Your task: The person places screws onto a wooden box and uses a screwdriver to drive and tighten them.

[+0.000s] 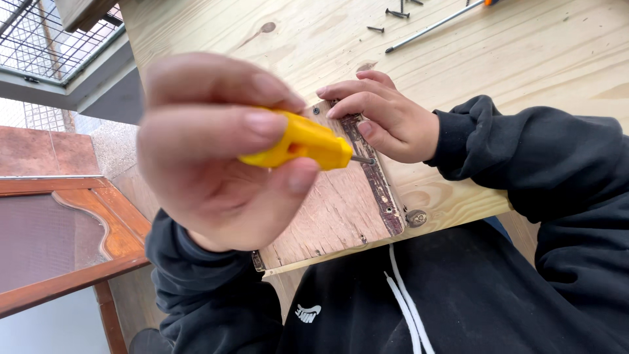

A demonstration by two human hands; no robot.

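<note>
My left hand is close to the camera and grips a stubby yellow screwdriver. The screwdriver's short metal tip points right, at a dark rusty metal strip. That strip runs along the right edge of a small reddish plywood piece. My right hand rests with its fingertips on the upper end of the strip and the plywood, holding nothing. The plywood lies on a pale pine board over my lap. Both arms are in black hoodie sleeves.
Several loose dark screws and a long thin metal shaft lie at the far end of the pine board. A round metal fitting sits near its front edge. A brown wooden frame stands at the left, with wire mesh above it.
</note>
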